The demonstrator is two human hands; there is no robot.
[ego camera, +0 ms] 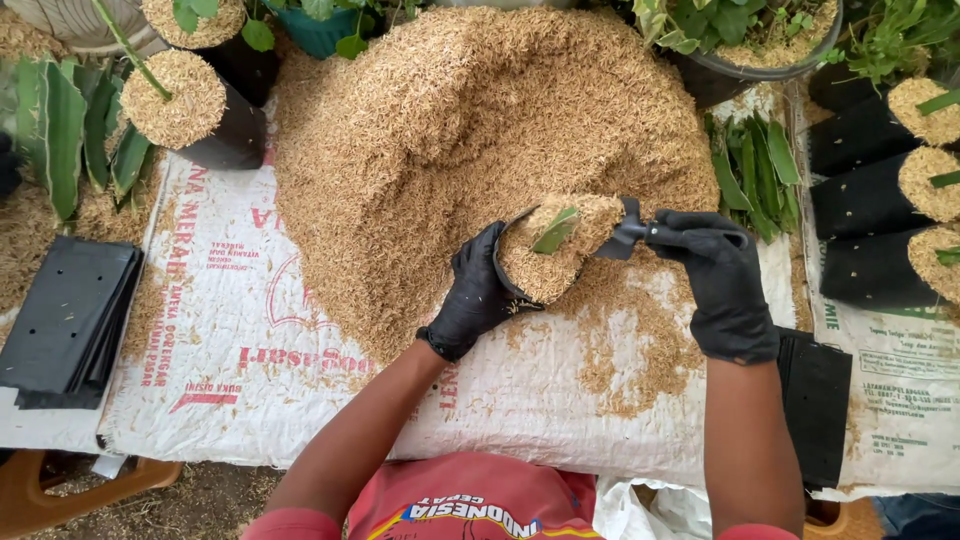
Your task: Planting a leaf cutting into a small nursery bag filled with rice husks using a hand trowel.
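My gloved left hand (472, 295) cups a black grow bag (545, 255), fingers wrapped around its side; the bag is packed with husk around a green leaf (555, 230). My right hand (720, 285) pinches the bag's rim, fingers closed on it. The bag sits at the foot of the husk pile (470, 130) on the white sack-covered surface (250, 360), with filled bags (870, 195) at right.

The black bag (520, 290) is mostly hidden behind the left hand (475, 295) and its husk filling. The stack of flat bags (815, 400) lies partly behind the right forearm; frame edges crop the top pots (750, 50).
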